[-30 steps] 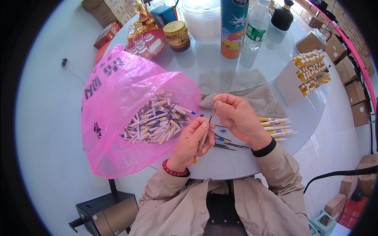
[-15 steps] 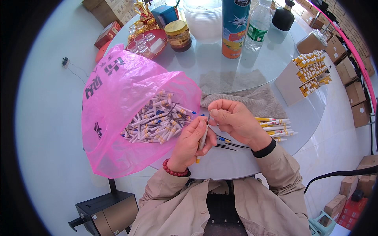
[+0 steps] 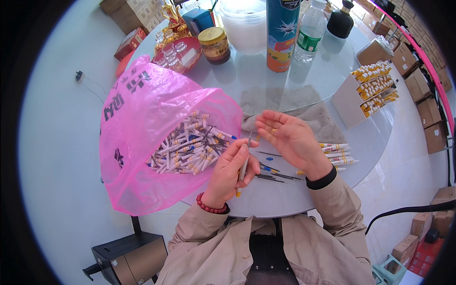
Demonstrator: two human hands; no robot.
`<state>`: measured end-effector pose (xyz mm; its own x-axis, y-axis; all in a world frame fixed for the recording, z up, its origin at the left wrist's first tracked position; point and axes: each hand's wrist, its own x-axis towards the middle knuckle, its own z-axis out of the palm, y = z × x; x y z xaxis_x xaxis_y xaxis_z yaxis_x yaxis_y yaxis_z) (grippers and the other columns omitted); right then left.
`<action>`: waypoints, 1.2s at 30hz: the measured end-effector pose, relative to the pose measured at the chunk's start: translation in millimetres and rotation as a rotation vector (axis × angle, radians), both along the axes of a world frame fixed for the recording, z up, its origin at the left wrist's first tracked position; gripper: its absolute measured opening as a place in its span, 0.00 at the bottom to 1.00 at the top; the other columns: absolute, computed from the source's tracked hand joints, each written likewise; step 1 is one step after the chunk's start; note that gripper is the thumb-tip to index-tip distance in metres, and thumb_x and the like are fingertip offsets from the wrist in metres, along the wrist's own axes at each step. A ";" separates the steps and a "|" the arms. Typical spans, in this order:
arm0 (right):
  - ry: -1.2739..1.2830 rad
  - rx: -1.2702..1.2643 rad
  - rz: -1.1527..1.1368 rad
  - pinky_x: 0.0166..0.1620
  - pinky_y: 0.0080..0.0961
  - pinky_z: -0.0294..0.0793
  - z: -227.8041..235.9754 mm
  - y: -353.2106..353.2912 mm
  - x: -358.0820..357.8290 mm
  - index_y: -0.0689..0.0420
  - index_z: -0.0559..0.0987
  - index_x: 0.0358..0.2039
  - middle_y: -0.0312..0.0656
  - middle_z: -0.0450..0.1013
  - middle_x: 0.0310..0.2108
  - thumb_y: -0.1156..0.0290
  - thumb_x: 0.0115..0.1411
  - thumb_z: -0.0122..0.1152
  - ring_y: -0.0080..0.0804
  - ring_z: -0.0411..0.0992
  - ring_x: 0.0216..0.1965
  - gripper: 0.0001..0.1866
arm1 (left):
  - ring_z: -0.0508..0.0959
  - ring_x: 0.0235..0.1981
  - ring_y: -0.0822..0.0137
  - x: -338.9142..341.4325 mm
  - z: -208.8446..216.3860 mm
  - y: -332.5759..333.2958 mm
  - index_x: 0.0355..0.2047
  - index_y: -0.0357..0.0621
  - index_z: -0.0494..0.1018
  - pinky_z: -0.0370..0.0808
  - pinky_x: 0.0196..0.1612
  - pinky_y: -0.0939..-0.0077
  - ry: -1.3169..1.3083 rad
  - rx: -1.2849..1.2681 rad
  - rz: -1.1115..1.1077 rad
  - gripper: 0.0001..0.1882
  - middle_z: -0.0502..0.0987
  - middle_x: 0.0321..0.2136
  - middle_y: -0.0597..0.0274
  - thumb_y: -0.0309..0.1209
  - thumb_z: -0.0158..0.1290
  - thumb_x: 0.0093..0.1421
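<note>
My left hand point(image 3: 230, 166) is closed around a pen point(image 3: 243, 170) with a white barrel and a yellow lower end. A thin metallic tip sticks up past the fingertips. Just to the right, my right hand point(image 3: 297, 142) is open, palm partly up and fingers stretched. A bit of yellow shows by its fingers, too small to make out. Thin black refills point(image 3: 275, 178), some with blue pieces, lie below it on the table. Several white-and-yellow pens point(image 3: 338, 154) lie beside my right wrist. Left of my hands, a pink plastic bag point(image 3: 137, 123) gapes over a heap of white pen barrels point(image 3: 190, 154).
A grey cloth point(image 3: 316, 116) lies beyond my hands. At the right stands a white box point(image 3: 347, 108) of yellow-and-white pens. Farther back are a spray can point(image 3: 282, 42), a clear bottle point(image 3: 309, 35), a jar point(image 3: 214, 45), stacked plastic tubs point(image 3: 244, 28) and a red tray point(image 3: 190, 61) of small glasses.
My right hand has let go of the pen's tip, moved slightly right and spread its fingers. My left hand keeps its hold on the pen.
</note>
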<state>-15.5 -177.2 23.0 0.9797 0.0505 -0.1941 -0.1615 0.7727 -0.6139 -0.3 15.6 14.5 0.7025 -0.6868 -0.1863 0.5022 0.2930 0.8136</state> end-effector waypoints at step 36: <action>-0.370 -0.833 0.008 0.43 0.18 0.73 19.4 -1.8 -6.4 0.62 0.71 0.46 0.37 0.74 0.36 0.80 0.60 0.57 0.19 0.73 0.38 0.13 | 0.63 0.13 0.79 0.1 0.8 1.9 0.43 0.46 0.68 0.53 0.13 0.87 0.004 0.044 -0.115 0.12 0.74 0.22 0.62 0.38 0.39 0.70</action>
